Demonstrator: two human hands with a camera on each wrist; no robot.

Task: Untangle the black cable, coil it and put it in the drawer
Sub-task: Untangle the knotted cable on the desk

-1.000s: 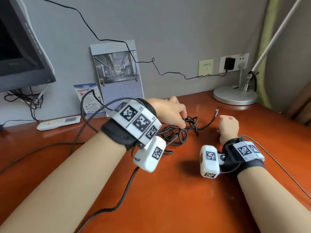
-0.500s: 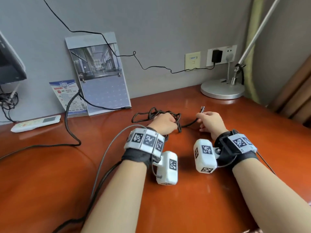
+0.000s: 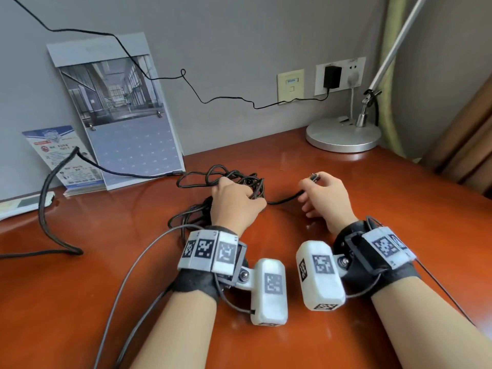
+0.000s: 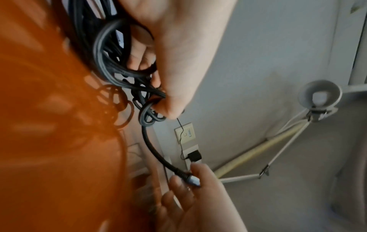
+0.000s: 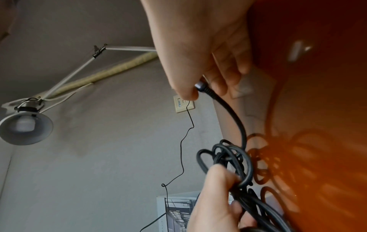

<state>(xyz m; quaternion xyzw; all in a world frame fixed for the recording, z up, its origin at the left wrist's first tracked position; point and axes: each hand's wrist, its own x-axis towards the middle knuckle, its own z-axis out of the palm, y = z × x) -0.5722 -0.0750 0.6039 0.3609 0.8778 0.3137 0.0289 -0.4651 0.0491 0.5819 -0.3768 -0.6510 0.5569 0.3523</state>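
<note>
The tangled black cable lies bunched on the red-brown desk. My left hand grips the knot of loops, thumb and fingers curled round several strands. A short free length runs right to my right hand, which pinches the cable's metal plug end between thumb and forefinger. The same tangle shows in the right wrist view. No drawer is in view.
A calendar and a leaflet stand lean on the back wall. A lamp base sits at the back right. A thicker black lead snakes over the left of the desk, and a remote lies at far left.
Both hands have drawn nearer to me. My right hand has taken hold of the plug end, and my left hand has closed round the tangle.
</note>
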